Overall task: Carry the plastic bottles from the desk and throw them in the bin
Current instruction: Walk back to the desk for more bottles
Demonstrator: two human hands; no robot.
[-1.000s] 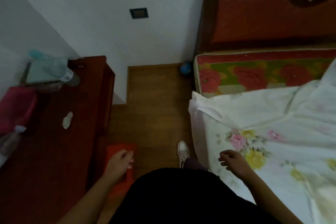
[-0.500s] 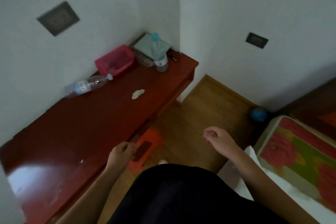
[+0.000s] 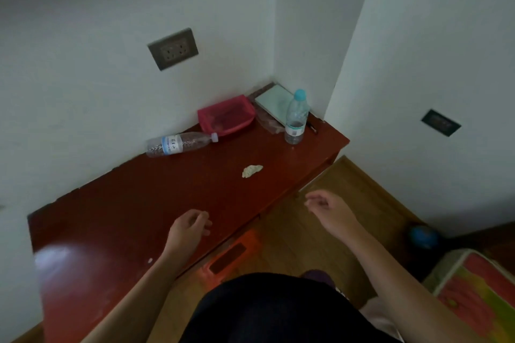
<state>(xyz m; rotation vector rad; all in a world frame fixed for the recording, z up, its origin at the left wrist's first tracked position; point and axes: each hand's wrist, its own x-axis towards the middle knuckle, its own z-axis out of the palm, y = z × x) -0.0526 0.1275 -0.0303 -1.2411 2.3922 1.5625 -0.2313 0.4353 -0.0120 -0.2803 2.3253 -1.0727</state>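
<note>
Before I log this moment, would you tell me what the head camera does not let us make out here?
- Bin: none is clearly in view; the orange object below the desk edge is blurred and partly hidden by it.
- Lying bottle and standing bottle: label print is too small to read.
- Pink basket: its contents are dim and unclear.
- Left hand and right hand: both empty, fingers motion-blurred.

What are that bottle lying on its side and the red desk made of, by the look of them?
The lying bottle looks like thin clear plastic: you can see through it, its wall is ribbed, and it carries a paper-like label. The desk seems to be wood with a glossy reddish lacquer, since window light reflects off it; solid wood or veneer is unclear.
</note>
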